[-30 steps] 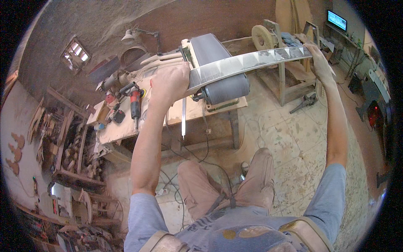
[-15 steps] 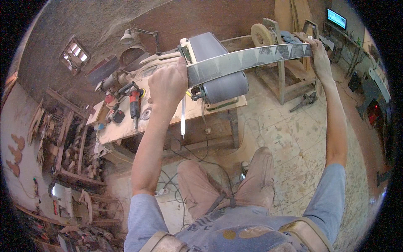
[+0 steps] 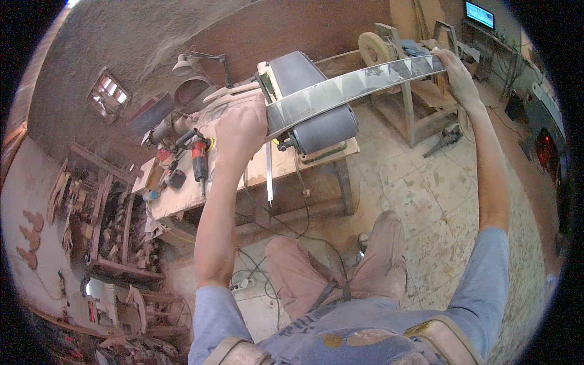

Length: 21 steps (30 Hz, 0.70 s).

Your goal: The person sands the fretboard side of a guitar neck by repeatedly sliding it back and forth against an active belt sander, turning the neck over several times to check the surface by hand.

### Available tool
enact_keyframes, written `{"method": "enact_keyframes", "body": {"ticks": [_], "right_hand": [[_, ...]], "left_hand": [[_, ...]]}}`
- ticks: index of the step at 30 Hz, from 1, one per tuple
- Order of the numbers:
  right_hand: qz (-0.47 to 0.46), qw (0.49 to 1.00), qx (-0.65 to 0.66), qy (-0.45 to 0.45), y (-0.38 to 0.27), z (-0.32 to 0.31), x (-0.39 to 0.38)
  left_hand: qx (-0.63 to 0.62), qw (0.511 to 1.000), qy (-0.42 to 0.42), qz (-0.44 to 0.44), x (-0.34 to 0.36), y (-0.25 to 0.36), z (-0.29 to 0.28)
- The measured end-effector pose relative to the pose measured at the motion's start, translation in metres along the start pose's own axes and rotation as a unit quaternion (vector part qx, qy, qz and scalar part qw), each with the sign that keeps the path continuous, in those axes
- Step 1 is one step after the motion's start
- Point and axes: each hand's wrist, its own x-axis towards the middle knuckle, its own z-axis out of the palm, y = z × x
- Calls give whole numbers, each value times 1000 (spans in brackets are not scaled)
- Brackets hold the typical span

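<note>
Shifted since the earlier frame: curved strip (image 3: 356,88), left end slightly nearer. Left to right: power tool (image 3: 199,159), one, red and black, on a wooden table (image 3: 176,204); left hand (image 3: 241,131), one, clenched round the strip's left end; strip, one, flat-faced, grey with pale triangles, spanning both hands' fingers, above a smooth grey roller (image 3: 326,131); wheel (image 3: 372,48), one, round, cream, far right; right hand (image 3: 459,79), one, fingers grasping the strip's right end.

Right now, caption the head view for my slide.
Both hands hold a curved triangle-patterned strip across a gray-belted machine.
</note>
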Motion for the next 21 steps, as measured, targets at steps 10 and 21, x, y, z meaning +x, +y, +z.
{"method": "enact_keyframes", "body": {"ticks": [10,21], "right_hand": [[103,980,-11,-173,1,-8,5],[50,997,-37,47,-8,-1,-8]], "left_hand": [[-71,979,-177,75,16,-16,-3],[-31,982,172,-68,-8,4,6]]}}
